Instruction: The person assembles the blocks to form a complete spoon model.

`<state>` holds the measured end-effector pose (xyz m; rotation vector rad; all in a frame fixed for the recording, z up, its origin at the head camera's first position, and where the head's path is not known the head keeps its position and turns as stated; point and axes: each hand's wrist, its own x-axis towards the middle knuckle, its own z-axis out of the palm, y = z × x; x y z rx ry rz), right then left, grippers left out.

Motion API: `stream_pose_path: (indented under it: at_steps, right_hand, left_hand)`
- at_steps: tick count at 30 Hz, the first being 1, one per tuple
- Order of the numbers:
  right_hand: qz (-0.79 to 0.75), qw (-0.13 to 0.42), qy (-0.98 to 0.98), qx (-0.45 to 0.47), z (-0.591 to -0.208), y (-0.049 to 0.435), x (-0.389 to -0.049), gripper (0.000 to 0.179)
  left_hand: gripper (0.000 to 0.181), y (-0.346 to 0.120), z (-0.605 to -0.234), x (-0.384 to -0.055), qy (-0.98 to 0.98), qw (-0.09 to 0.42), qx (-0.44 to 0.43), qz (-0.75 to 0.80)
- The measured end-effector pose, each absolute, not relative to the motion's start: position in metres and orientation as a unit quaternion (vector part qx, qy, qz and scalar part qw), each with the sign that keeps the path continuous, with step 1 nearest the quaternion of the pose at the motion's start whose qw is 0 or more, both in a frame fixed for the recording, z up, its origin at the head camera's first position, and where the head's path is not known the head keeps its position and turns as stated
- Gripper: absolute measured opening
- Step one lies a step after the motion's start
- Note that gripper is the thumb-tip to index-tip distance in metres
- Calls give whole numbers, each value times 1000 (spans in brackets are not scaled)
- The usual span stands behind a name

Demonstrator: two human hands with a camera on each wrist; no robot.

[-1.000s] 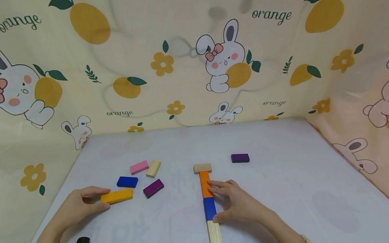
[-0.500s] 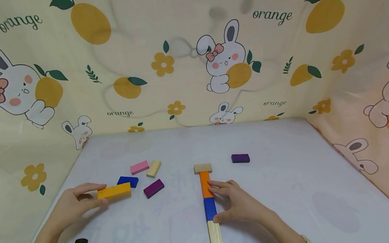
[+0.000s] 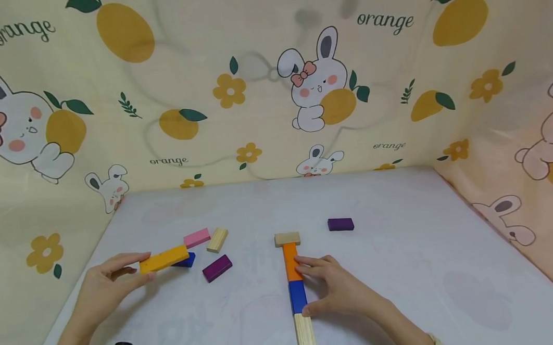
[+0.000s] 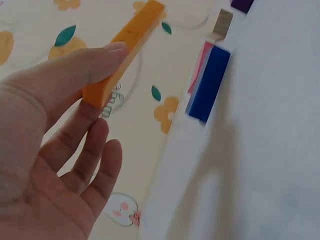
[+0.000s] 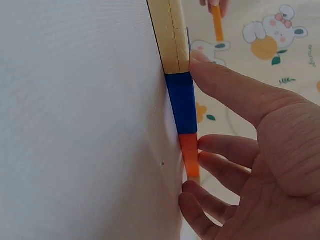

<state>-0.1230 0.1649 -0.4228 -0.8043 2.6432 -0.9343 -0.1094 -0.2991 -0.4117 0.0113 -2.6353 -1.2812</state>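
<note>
My left hand (image 3: pixel 105 288) pinches one end of a yellow-orange wooden block (image 3: pixel 164 258) between thumb and fingers, raised over the table. In the left wrist view the block (image 4: pixel 125 50) tilts upward, and the lower fingers curl loosely beneath. Part of a blue block (image 3: pixel 185 261) shows behind it. My right hand (image 3: pixel 340 289) rests against the right side of a row of blocks, fingertips at an orange block (image 3: pixel 291 263) and thumb where a blue block (image 3: pixel 298 296) meets a plain wooden block (image 3: pixel 305 334). Another plain block (image 3: pixel 287 239) lies crosswise at the row's far end.
Left of the row lie a pink block (image 3: pixel 197 237), a plain block (image 3: pixel 217 240) and a purple block (image 3: pixel 217 268). A dark purple block (image 3: pixel 341 224) lies at the back right. Patterned cloth (image 3: pixel 255 116) stands behind the white table (image 3: pixel 376 203).
My left hand has lifted the yellow-orange block off the table and moved it toward the back, over the loose blue block. The right hand stays at the row.
</note>
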Motion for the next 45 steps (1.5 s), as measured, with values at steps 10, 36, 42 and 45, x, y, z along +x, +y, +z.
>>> stream_pose_path:
  at_steps: [10, 36, 42, 45]
  right_hand:
    - [-319, 110, 899, -279, -424, 164, -123, 86]
    - [-319, 124, 902, -262, -424, 166, -127, 85]
    - [-321, 135, 901, -258, -424, 166, -126, 86]
    - [-322, 136, 900, -260, -424, 165, -126, 86]
  left_hand:
    - [42, -260, -402, -123, -860, 133, -50, -491]
    - [39, -117, -415, -236, -843, 33, -74, -532]
    - [40, -101, -426, -246, -842, 16, -86, -532]
    - [40, -96, -429, -248, -837, 7, -84, -540]
